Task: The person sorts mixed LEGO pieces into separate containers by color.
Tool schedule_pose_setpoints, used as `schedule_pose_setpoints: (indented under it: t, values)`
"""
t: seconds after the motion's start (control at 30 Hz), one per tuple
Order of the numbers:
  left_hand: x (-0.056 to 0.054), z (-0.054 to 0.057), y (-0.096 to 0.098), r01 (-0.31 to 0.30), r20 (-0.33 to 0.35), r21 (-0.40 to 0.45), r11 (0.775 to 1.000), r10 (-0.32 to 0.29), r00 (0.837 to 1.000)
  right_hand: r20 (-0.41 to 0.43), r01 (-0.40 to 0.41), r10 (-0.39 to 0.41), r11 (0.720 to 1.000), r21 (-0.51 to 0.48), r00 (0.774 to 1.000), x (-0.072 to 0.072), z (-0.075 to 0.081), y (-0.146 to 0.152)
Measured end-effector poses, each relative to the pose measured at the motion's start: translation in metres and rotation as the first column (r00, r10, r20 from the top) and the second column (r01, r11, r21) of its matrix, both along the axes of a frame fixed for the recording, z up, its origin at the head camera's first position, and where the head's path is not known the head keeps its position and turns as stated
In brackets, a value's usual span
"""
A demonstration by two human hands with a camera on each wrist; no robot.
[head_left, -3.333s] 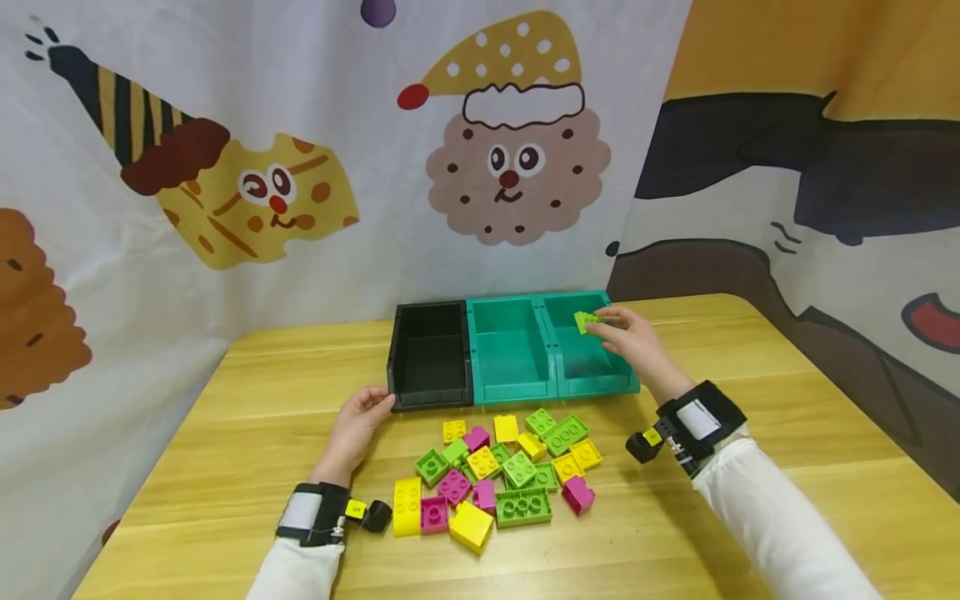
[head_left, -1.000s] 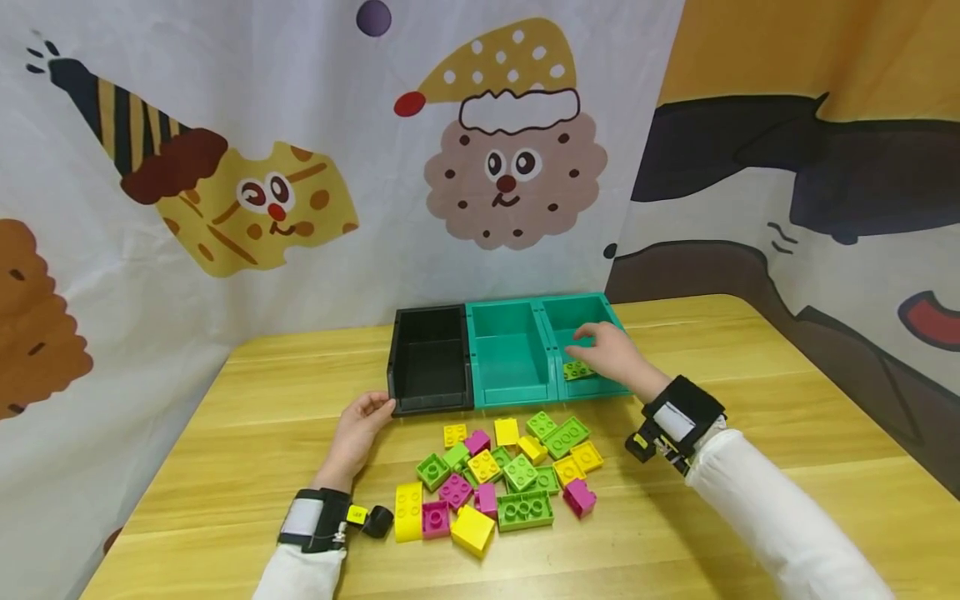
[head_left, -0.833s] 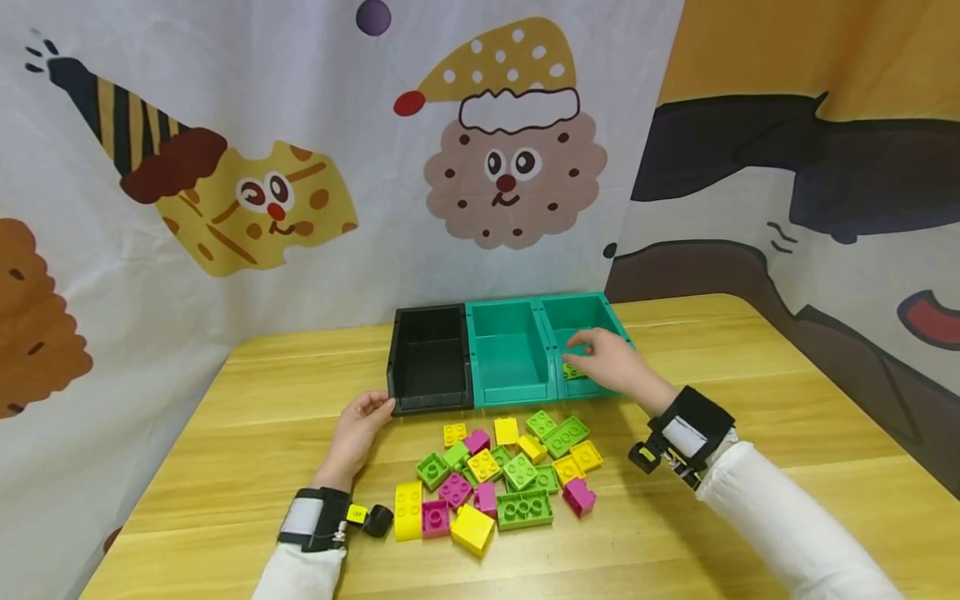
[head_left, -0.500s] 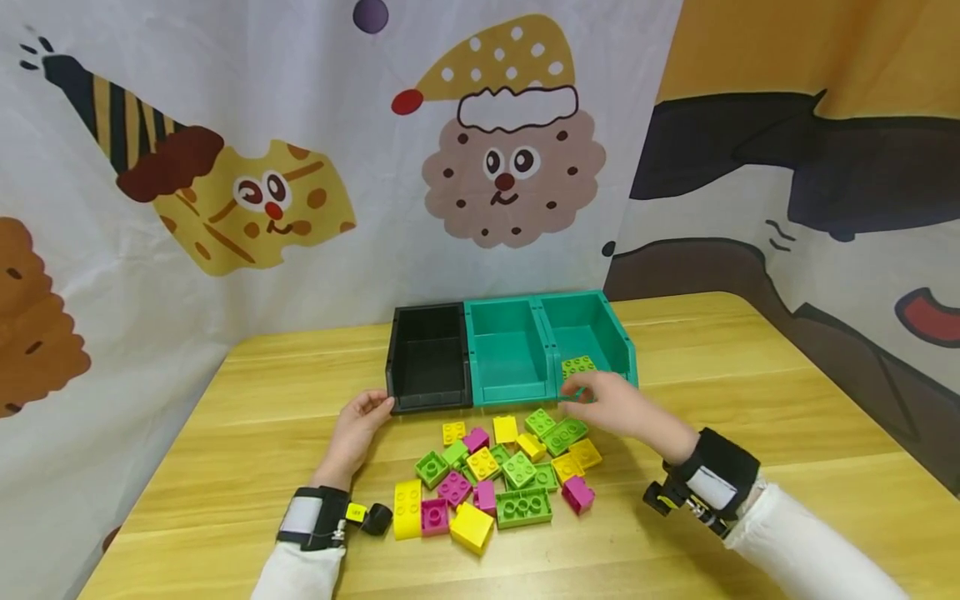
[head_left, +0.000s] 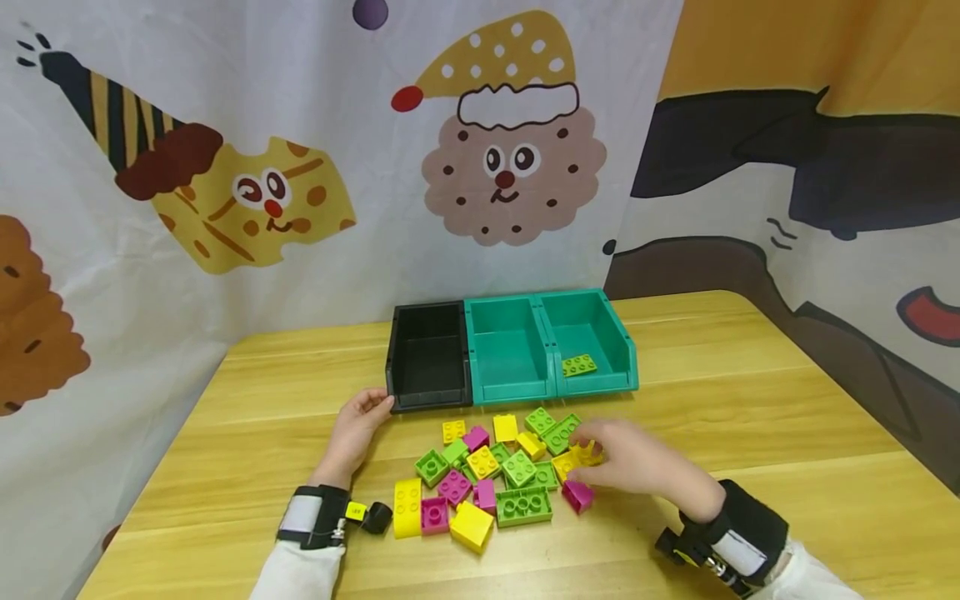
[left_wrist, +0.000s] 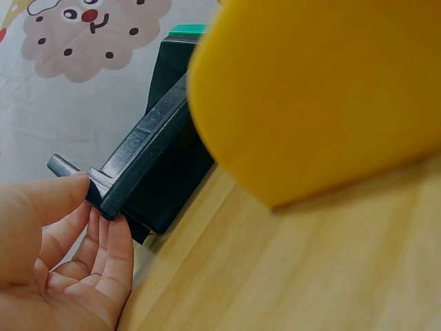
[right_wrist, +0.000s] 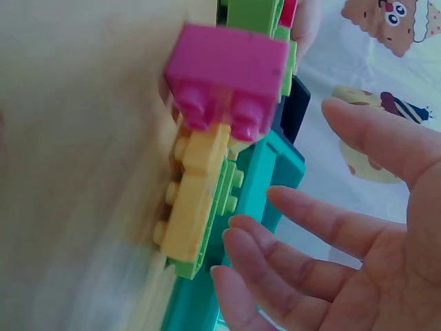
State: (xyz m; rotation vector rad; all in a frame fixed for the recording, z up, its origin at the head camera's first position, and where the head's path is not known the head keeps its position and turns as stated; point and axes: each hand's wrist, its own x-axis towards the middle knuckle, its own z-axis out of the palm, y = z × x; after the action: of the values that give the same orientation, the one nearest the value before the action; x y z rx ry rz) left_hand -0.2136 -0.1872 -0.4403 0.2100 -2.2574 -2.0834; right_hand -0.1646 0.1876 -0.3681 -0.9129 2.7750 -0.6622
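Note:
In the head view my left hand (head_left: 352, 433) pinches the front left corner of the black bin (head_left: 429, 397). The left wrist view has the thumb on top of the rim and the fingers below it. My right hand (head_left: 630, 458) hovers at the right side of the brick pile, fingers spread and apart from the bricks in the right wrist view. Nearest to it are the yellow bricks (head_left: 564, 467) and a magenta brick (head_left: 579, 497), partly covered by the hand in the head view. A green brick (head_left: 578, 365) lies in the right teal bin (head_left: 596, 383).
A middle teal bin (head_left: 517, 392) joins the black bin to the right one. Yellow, green and magenta toy bricks (head_left: 519, 469) lie loosely on the wooden table (head_left: 247, 433) before the bins. A large yellow brick (left_wrist: 317, 96) fills much of the left wrist view. A printed curtain (head_left: 390, 275) hangs behind.
The right hand has let go of the green brick in the right teal bin, then come out towards the pile's right side. The left hand has stayed on the black bin's corner.

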Motion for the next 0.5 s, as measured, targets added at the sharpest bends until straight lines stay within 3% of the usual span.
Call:
schedule_pose_setpoints:
  t: [0.2,0.5]
  values:
    - [-0.002,-0.002,0.000,-0.002,-0.007,0.003,1.000,0.002,1.000,0.033,-0.008,0.007,1.000,0.010,0.999,0.008,-0.009,0.001]
    - [-0.002,-0.003,0.000,-0.002,-0.008,-0.002,1.000,0.002,1.000,0.015,-0.008,0.008,1.000,-0.011,1.000,0.013,-0.017,-0.001]
